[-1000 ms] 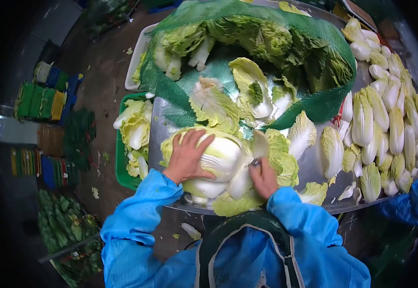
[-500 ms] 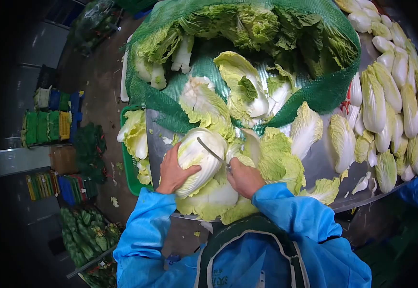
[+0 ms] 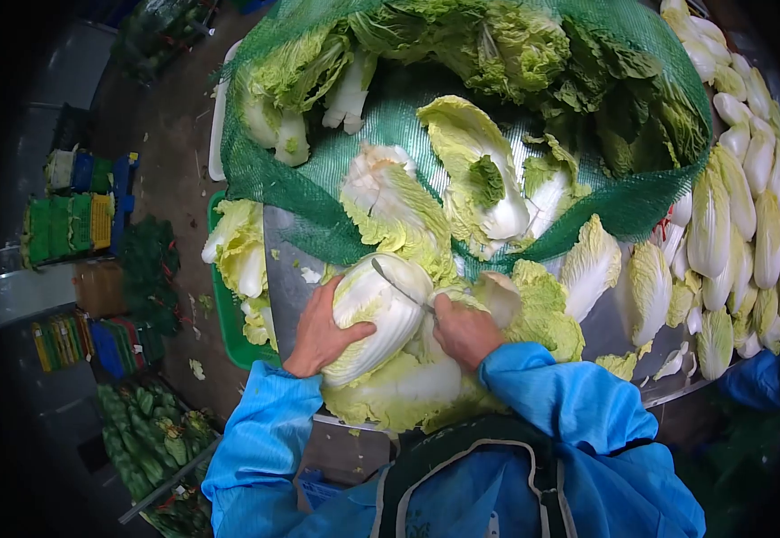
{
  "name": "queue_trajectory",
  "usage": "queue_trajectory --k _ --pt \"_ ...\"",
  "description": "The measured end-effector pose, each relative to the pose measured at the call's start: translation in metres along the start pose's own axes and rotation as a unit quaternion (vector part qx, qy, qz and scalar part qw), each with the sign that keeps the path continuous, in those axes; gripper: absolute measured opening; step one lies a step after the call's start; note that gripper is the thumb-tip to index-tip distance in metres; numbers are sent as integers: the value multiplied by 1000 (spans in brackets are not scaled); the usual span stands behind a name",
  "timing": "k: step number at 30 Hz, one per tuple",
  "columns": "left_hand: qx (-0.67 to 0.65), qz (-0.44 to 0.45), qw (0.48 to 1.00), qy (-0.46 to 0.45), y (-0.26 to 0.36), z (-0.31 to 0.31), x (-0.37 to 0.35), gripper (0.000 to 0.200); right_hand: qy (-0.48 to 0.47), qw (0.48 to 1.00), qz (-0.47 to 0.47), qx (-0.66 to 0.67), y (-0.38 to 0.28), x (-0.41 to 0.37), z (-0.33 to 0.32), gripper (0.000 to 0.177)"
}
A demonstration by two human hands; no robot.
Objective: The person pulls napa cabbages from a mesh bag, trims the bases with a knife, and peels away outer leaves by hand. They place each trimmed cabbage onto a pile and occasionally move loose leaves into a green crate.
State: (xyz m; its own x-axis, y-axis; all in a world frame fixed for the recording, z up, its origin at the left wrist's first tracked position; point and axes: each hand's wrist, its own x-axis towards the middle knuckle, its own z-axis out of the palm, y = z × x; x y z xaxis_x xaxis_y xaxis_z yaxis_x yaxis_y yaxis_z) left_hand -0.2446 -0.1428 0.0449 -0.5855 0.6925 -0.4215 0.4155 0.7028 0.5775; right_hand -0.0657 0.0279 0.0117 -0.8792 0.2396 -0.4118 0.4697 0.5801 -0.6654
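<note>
A pale napa cabbage (image 3: 374, 318) lies tilted on loose outer leaves at the near side of the metal table. My left hand (image 3: 323, 336) grips its left side, thumb across the front and fingers behind. In my right hand (image 3: 464, 330) is a knife (image 3: 396, 285), its handle hidden in the closed fist. The thin curved blade lies against the upper right of the cabbage, near its base end. Trimmed leaves (image 3: 399, 390) spread under the cabbage, and more leaves (image 3: 542, 314) lie to the right of my right hand.
A green mesh sack (image 3: 309, 220) with leafy cabbages lies open at the back. Trimmed cabbages (image 3: 722, 215) are piled on the right. A green crate (image 3: 231, 314) with leaves stands at the left, beside the metal table (image 3: 287, 269). Another blue sleeve (image 3: 771, 372) shows at the far right.
The view has shifted slightly. The cabbage has tipped so its pale base end faces up more, and the blade now lies closer against it. Both hands keep their holds.
</note>
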Motion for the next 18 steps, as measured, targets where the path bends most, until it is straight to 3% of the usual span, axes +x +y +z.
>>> queue_trajectory --k 8,16,17,18 --pt "-37 -15 999 -16 -1 -4 5 87 39 998 -1 -39 -7 2 -1 13" --pt "-55 22 998 12 -19 3 -5 87 -29 997 74 9 3 41 5 25" --pt "-66 37 997 27 -22 2 -7 89 -20 997 69 6 14 41 10 25" --pt "-61 44 997 35 -23 1 -12 89 31 998 -5 59 31 39 22 26"
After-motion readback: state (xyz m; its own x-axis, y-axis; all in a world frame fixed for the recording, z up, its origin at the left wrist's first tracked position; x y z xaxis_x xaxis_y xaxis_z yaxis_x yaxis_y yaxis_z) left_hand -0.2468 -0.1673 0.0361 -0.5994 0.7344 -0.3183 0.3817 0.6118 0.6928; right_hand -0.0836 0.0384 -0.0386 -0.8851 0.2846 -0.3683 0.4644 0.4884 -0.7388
